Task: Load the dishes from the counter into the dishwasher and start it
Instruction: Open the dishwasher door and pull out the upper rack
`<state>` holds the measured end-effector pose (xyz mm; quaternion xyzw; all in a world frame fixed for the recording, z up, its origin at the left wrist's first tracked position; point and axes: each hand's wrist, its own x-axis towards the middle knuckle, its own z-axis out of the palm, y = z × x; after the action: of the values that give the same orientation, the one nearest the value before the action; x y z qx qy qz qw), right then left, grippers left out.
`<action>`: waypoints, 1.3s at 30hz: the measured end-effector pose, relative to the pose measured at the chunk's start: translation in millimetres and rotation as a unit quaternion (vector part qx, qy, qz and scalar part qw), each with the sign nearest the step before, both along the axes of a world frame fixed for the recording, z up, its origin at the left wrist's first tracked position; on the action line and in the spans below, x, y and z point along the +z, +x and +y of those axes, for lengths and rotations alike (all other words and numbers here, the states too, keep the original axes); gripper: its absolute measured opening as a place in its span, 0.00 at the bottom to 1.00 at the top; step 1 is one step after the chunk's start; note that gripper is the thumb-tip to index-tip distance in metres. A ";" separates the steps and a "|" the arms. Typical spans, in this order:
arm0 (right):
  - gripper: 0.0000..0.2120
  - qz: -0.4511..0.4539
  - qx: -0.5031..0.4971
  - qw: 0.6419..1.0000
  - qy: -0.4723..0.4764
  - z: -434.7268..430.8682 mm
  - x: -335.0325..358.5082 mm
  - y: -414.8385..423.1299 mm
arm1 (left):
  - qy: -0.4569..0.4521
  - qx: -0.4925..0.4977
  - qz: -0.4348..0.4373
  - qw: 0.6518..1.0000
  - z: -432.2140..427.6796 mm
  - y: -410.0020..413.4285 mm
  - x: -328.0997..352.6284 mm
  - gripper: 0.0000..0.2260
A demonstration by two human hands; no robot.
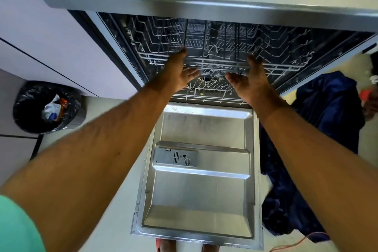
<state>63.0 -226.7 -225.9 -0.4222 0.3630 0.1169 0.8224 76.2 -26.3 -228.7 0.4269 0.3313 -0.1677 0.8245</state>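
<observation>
The dishwasher stands open below the counter edge (184, 4), its steel door (200, 186) folded down flat toward me. Inside, the wire upper rack (276, 55) sits pushed in, with the lower rack (208, 96) beneath it; both hold no dishes that I can see. My left hand (180, 69) reaches the front rail of the upper rack, fingers straight, fingertips touching the wire. My right hand (249, 80) is at the same rail, palm turned inward, fingers straight. No dishes are in view.
A round bin with a black bag (47, 106) and rubbish stands on the floor at the left beside pale cabinet fronts (61, 47). Dark blue cloth (327, 108) lies heaped on the floor right of the door. An orange cord (296, 241) trails at the bottom right.
</observation>
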 end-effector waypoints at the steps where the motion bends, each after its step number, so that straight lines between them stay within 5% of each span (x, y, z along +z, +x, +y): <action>1: 0.19 0.003 -0.011 1.000 0.012 2.7 -0.4 3.0 | -0.002 0.005 0.000 1.000 -0.9 4.2 1.0 0.11; 5: 0.12 -0.012 -0.020 0.999 0.048 3.9 -5.9 5.8 | 0.020 -0.008 0.006 1.000 0.0 10.7 2.2 0.02; 14: 0.22 -0.072 0.007 0.994 0.080 -15.8 -18.9 -34.5 | 0.041 0.020 0.003 0.999 -13.2 -33.6 -15.2 0.07; 19: 0.14 -0.069 0.012 0.994 0.088 -15.5 -24.5 -79.9 | 0.047 0.051 0.027 0.997 -9.0 -76.4 -21.9 0.16; 24: 0.32 -0.038 -0.019 0.995 0.089 -7.1 -24.4 -129.7 | 0.048 0.043 0.051 0.997 -3.9 -123.7 -13.2 0.08; 30: 0.11 -0.026 -0.031 0.993 0.109 -7.0 -17.2 -185.9 | 0.030 0.059 0.085 0.994 -1.9 -179.1 -11.8 0.18; 35: 0.09 -0.025 -0.018 0.994 0.104 -5.8 -11.8 -231.4 | 0.023 0.040 0.096 0.994 1.6 -221.1 -10.5 0.06; 39: 0.09 -0.012 -0.024 0.994 0.107 -6.2 -10.1 -265.1 | 0.023 0.016 0.104 0.994 5.3 -255.4 -12.8 0.06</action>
<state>-202.0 -232.9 -236.0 -0.3246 0.3487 0.1297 0.8696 -179.2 -21.1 -241.5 0.4207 0.4260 -0.1901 0.7780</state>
